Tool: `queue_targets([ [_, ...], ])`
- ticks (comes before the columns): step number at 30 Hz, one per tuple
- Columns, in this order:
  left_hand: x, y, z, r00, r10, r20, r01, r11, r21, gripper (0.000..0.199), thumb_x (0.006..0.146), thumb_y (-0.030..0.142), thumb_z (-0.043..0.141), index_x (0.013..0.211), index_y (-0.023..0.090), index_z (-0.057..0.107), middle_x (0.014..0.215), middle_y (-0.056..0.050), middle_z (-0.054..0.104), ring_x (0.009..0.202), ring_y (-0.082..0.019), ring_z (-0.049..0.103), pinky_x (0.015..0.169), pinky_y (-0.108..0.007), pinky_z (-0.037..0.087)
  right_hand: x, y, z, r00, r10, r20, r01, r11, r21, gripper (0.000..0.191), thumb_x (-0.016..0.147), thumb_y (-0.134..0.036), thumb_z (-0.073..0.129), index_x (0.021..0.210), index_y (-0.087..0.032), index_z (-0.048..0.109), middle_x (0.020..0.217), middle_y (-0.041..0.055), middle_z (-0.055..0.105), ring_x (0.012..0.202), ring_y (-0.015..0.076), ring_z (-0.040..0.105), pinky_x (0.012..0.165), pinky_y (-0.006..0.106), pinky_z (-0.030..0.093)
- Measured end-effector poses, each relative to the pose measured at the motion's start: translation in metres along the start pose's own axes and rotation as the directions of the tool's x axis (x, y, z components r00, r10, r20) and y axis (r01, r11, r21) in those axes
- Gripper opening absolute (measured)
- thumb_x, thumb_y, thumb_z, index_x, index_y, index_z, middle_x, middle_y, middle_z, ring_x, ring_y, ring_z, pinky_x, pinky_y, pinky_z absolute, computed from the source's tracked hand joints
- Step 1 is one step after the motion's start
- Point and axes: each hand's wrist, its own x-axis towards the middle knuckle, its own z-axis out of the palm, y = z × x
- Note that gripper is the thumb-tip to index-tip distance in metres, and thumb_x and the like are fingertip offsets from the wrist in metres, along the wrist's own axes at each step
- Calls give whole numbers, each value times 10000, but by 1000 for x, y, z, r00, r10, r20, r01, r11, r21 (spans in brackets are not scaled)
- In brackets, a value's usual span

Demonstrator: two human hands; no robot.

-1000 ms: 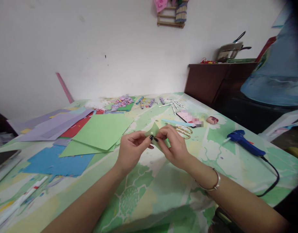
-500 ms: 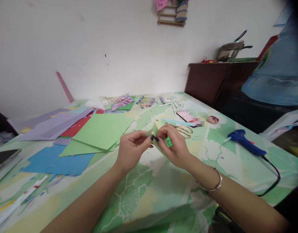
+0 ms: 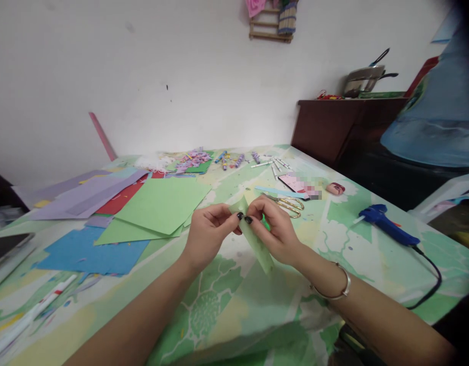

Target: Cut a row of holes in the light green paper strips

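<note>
Between both hands, above the middle of the table, is a strip of light green paper [image 3: 259,249]. My left hand [image 3: 209,231] pinches its upper end between thumb and fingers. Close beside it, my right hand [image 3: 274,229] pinches the same paper, the two thumb tips almost touching. The strip's lower end hangs down toward me, under the right hand. A bit of brighter green shows behind the right fingers; I cannot tell what it is. Gold-handled scissors [image 3: 291,204] lie just past my right hand, their blades partly hidden.
Green sheets [image 3: 162,203], purple sheets [image 3: 85,195] and blue paper [image 3: 93,251] lie at left. A blue glue gun [image 3: 389,223] with its cord rests at right. A phone [image 3: 295,185], a small pink case [image 3: 335,188], white sticks [image 3: 282,163] and paper scraps [image 3: 194,160] are farther back.
The green strip's lower end has swung into view below my right hand, and its upper part has turned flatter toward me. Both hands stay in nearly the same place.
</note>
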Motion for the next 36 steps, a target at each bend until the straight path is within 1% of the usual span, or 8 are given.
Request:
queue_targets([
  [4,1,1,-1,1000,-13,28,13,1000,-1,131,711,237,695,625,142,669,552,9,607,530,-104,575,541,-217,509,1,-1,-3,1000,24,20,-24,1000,19,99,886,-121,466,826,-199,473,746,-5,459,674,122,449,614,272,379],
  [7,1,2,-2,998,-22,51,23,1000,-7,130,711,231,694,624,138,667,550,10,596,525,-101,569,536,-214,510,2,0,-3,999,38,28,-39,999,25,102,871,-119,491,807,-196,474,729,-12,456,667,118,445,594,261,366],
  [12,1,1,-1,996,-33,84,37,999,-39,105,724,246,683,723,141,680,660,-5,645,563,-113,592,548,-236,533,1,3,-1,997,71,22,-72,996,43,93,873,-117,486,821,-195,484,730,-13,464,656,114,443,588,256,366],
  [14,0,0,0,996,-32,82,36,998,-50,87,711,227,687,726,142,673,672,-2,646,574,-112,593,548,-232,532,1,3,0,996,90,23,-92,994,59,90,878,-121,480,826,-194,485,732,-13,465,653,113,446,584,254,368],
  [18,-1,0,2,997,-34,71,39,997,-61,73,709,201,673,689,136,646,625,9,624,540,-97,572,532,-216,512,0,1,2,991,129,23,-131,987,95,82,890,-139,469,830,-194,483,736,-10,466,653,115,453,581,255,374],
  [25,1,-1,2,995,-47,82,53,996,-71,71,727,186,641,687,129,626,609,11,600,519,-86,538,492,-204,486,-3,4,6,983,181,37,-184,968,169,84,933,-214,437,857,-200,470,739,-8,478,649,117,471,592,265,400],
  [32,0,0,2,994,-32,103,39,997,-64,75,722,197,657,729,130,624,667,1,618,559,-95,554,516,-218,502,-4,6,6,977,212,23,-212,957,199,73,921,-225,467,862,-197,499,761,0,476,662,121,458,590,262,404],
  [36,-1,0,2,994,-32,109,38,998,-52,55,714,178,644,726,130,619,660,3,614,550,-95,549,511,-221,497,-5,6,8,971,236,26,-236,945,228,85,921,-240,475,852,-197,501,752,-1,479,656,121,460,582,257,400],
])
